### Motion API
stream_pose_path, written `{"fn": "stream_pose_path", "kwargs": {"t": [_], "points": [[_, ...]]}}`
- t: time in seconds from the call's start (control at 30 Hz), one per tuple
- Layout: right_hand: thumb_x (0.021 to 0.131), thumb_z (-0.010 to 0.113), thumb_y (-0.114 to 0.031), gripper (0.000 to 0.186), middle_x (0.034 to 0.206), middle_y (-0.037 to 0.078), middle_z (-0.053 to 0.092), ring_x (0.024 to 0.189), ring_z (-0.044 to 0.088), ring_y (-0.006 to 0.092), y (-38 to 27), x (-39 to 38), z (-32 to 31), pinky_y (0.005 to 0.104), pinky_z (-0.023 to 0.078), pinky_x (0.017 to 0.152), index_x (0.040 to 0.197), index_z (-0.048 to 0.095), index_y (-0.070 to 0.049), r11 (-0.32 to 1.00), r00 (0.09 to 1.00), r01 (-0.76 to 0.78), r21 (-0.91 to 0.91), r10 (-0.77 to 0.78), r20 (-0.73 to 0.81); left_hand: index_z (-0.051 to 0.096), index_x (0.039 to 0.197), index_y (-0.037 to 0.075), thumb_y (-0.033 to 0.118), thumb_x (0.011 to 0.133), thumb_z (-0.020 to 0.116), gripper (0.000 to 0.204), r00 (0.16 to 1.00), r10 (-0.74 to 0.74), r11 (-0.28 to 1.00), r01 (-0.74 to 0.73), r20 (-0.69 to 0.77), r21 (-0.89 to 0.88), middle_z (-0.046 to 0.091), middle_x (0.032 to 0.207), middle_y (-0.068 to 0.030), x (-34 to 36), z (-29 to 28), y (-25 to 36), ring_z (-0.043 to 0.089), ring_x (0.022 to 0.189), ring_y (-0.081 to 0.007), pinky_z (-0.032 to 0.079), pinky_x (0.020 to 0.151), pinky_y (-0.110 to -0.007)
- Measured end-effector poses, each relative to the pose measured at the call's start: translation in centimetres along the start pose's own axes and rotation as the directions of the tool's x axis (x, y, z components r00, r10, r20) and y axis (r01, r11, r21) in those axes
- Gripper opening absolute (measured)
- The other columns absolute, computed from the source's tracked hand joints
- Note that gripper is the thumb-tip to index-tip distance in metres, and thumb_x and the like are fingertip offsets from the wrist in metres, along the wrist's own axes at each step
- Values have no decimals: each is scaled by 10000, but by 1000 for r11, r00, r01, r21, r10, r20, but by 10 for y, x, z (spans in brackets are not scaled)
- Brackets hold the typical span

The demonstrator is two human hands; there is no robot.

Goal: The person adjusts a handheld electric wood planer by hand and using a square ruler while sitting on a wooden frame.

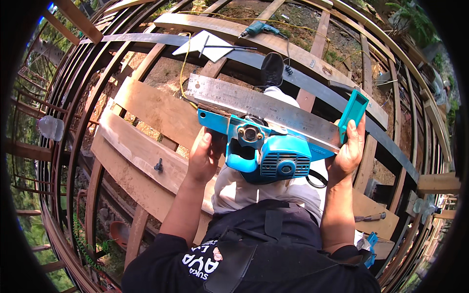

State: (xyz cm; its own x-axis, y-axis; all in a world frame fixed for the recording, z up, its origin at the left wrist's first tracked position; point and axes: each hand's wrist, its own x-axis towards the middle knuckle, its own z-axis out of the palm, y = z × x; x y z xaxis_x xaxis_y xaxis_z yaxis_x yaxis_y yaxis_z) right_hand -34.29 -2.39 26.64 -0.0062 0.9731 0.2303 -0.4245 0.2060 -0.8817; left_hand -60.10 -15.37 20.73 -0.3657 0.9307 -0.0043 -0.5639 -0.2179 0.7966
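At the far left a clear plastic bottle (pixel 50 127) hangs among the curved dark metal bars of a frame (pixel 73 117). Wide pale wooden planks (pixel 146 112) lie across that frame, and a small black bolt (pixel 159 165) stands on one of them.

The left hand (pixel 205 152) is closed on the left end of a bright blue electric power tool with a vented motor housing (pixel 266 154), thumb lying on top near the blue base plate. The tool rests on the person's lap, over light grey trousers (pixel 254 188), with its motor end facing the camera. A long steel ruler blade of a square (pixel 259 105) lies across the top of the tool, running from upper left down to the right. Its teal plastic stock (pixel 352 113) stands at the right end, and the right hand (pixel 349 149) grips there, thumb pressed against the stock and fingers curled beneath the blade.

Further up, a white triangular sheet (pixel 205 45) and a blue-green electric drill (pixel 258 29) sit on planks, with a yellow cord (pixel 181 68) trailing down from them. At lower right a screwdriver (pixel 370 217) lies on a board.
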Motion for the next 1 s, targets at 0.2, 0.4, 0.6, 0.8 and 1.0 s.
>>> {"fn": "stream_pose_path", "kwargs": {"t": [0.2, 0.4, 0.6, 0.8, 1.0], "points": [[966, 450, -108, 452, 1063, 67, 620, 790, 641, 144, 3, 1, -3, 245, 541, 665, 1408, 387, -41, 1000, 999, 1, 13, 0, -39, 480, 1301, 147, 446, 997, 339, 449, 935, -316, 894, 350, 162, -280, 599, 1172, -46, 7, -17, 3, 603, 881, -154, 474, 662, -270], [968, 465, -138, 458, 924, 86, 618, 786, 625, 144, 5, 2, -7, 262, 535, 699, 1408, 377, -43, 999, 999, -36, 12, 36, -18, 477, 1312, 158, 488, 985, 339, 485, 853, -327, 725, 503, 407, -471, 607, 1128, -69, 6, -31, -7, 562, 747, -134, 414, 534, -227], [976, 457, -159, 449, 836, 112, 602, 771, 620, 183, 6, 1, -10, 295, 521, 705, 1394, 361, -28, 995, 999, -51, 86, 51, 2, 474, 1276, 141, 406, 989, 378, 402, 875, -343, 780, 468, 343, -414, 602, 1060, -77, 1, -21, -3, 537, 718, -136, 416, 533, -235], [983, 428, -182, 435, 768, 121, 568, 722, 577, 205, 8, 0, -9, 336, 493, 740, 1388, 351, -42, 994, 998, -57, 91, 60, -35, 477, 1228, 119, 471, 942, 460, 453, 899, -232, 860, 368, 372, -353, 567, 910, -56, 0, -13, -4, 512, 659, -118, 376, 499, -232], [981, 427, -180, 422, 762, 118, 557, 711, 561, 202, 14, 4, -20, 350, 490, 756, 1379, 359, -54, 985, 998, -60, 161, 54, 41, 399, 1407, 175, 521, 847, 622, 695, 871, -286, 847, 425, 399, -319, 600, 858, -13, 0, -28, -15, 587, 701, -142, 563, 638, -389]]}}
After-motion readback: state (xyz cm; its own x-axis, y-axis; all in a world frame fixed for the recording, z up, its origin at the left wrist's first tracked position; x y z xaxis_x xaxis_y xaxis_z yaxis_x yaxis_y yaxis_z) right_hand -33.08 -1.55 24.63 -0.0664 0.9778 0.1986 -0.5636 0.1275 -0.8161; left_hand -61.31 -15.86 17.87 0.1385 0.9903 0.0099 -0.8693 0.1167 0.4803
